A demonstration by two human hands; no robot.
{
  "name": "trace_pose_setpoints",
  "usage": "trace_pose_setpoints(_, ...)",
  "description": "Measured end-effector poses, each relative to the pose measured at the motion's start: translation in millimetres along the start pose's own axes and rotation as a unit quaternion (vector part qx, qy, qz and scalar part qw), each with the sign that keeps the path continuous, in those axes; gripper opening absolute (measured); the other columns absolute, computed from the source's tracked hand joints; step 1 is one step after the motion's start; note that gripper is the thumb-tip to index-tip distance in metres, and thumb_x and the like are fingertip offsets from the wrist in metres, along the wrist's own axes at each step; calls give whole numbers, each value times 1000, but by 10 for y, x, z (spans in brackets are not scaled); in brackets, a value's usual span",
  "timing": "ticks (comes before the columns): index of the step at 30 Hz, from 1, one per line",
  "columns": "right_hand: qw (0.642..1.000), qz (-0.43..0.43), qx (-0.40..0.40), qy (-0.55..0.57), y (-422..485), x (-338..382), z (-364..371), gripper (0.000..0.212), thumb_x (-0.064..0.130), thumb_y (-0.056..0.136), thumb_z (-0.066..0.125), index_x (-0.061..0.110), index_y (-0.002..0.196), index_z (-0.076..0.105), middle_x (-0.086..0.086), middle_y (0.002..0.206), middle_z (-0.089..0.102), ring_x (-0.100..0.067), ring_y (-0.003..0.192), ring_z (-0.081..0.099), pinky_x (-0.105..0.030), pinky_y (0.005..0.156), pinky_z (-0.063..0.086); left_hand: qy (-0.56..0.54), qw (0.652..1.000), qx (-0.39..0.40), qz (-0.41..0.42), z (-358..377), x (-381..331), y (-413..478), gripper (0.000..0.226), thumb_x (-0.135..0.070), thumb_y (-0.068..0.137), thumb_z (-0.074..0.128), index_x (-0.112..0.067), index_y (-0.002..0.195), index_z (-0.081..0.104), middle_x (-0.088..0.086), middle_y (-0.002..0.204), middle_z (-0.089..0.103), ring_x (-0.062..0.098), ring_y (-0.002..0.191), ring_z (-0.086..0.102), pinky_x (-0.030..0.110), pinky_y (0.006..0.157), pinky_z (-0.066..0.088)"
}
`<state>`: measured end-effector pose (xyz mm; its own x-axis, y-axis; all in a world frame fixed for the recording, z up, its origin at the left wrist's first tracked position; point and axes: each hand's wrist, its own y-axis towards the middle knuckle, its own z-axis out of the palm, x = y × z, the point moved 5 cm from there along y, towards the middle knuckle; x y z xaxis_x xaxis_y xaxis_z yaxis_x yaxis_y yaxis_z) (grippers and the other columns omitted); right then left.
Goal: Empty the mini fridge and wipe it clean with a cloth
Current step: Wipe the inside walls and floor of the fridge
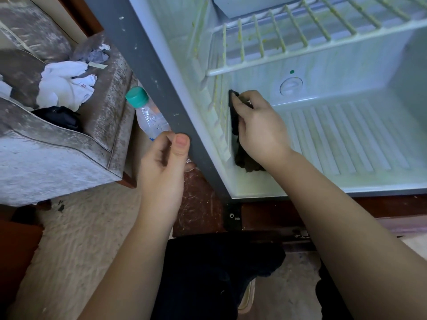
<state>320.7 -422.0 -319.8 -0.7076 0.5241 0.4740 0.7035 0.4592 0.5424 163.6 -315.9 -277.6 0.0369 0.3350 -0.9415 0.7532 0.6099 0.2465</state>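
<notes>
Bracing, is it, that left hand [165, 162] at 9 o'clock of centre? — DESK

By the look of it, yes. The thumb lies flat on the fridge's [147, 65] grey front edge and the fingers curl behind it, likely to steady the cabinet against the wiping push. A bottle [147, 116] shows at the hand's 11 o'clock, outside the fridge. Whether the fingers touch it I cannot tell. — PHOTOGRAPHER

And the right hand [256, 125]? — DESK

It is just beyond, at 2 o'clock from the left hand, inside the fridge. Its fingers curl over the top of the dark cloth [241, 155] and press it against the left inner wall. Yellow-green smears run down the ribs there, which would explain the sideways grip. — PHOTOGRAPHER

Which way does the cloth lie? — DESK

Its long axis runs 12 to 6 o'clock, up the wall. The top end is under the fingertips and the bottom end reaches the fridge floor near the front corner, with the broad face to the wall. — PHOTOGRAPHER

Farther in? — DESK

No food or containers are in view, so the emptying looks done. A dial [291, 85] sits on the back wall at the right hand's 1 o'clock. The wire shelf [258, 35] at 12 carries more residue, so the wiping looks far from finished. Off at 10 o'clock of the frame, an armchair [57, 146] holds white laundry [64, 86]. — PHOTOGRAPHER
</notes>
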Motion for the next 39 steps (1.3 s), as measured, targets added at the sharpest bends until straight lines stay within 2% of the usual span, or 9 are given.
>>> trace_pose_setpoints(3,997,53,41,27,42,-43,104,59,-1,91,43,13,148,36,-15,127,47,-32,109,50,-38,78,47,1,1000,-1,-2,8,-2,-9,48,-61,78,52,-18,95,64,1,95,68,38,101,63,55,83,56)
trace_pose_setpoints(7,989,74,-29,121,148,-76,-57,31,3,91,51,3,120,63,-17,110,58,-33,98,57,-35,84,45,-2,1000,-3,3,0,-15,-4,43,-64,79,55,-24,92,64,4,93,67,41,100,62,60,83,53)
trace_pose_setpoints(10,987,67,3,148,154,-60,-99,23,10,92,56,5,114,58,-8,102,62,-27,89,54,-30,73,38,6,1000,-4,11,0,-24,4,54,-77,74,56,-26,91,65,5,93,67,43,100,61,63,85,50)
trace_pose_setpoints(14,979,81,31,186,95,-87,-167,22,17,90,61,12,109,53,-9,76,61,-18,57,46,-35,60,38,-3,1000,3,1,10,-25,-4,43,-63,78,53,-24,93,63,4,95,67,39,101,62,59,82,54)
trace_pose_setpoints(20,996,54,41,54,94,-77,-252,28,18,88,63,24,115,66,-9,94,65,-30,86,61,-39,74,47,1,1000,12,-1,9,-15,-8,56,-61,77,51,-11,98,63,11,95,65,40,101,62,56,83,55)
trace_pose_setpoints(25,983,50,43,170,105,-99,-243,28,18,87,64,25,114,71,-9,95,63,-23,87,61,-33,81,47,8,1000,18,2,9,-25,-2,42,-61,79,51,-24,95,63,8,100,67,33,102,64,51,82,57)
trace_pose_setpoints(31,941,138,1,308,145,-126,-158,20,6,84,66,17,99,73,1,92,69,-11,87,64,-23,85,49,-2,1000,21,-1,16,-29,-2,36,-61,78,52,-30,92,63,0,98,67,33,103,64,50,80,58)
trace_pose_setpoints(34,926,172,-23,335,253,-126,-125,33,1,76,70,30,80,56,3,78,64,-4,69,57,-18,70,46,-8,1000,18,4,15,-19,4,43,-74,74,58,-35,89,66,-1,97,67,34,102,65,47,79,59)
trace_pose_setpoints(39,921,207,-75,320,350,-134,-102,42,-3,73,67,31,77,43,1,79,58,-16,76,58,-23,71,47,1,1000,13,10,29,-26,-13,37,-67,79,53,-33,91,64,-6,97,67,28,102,66,47,80,59)
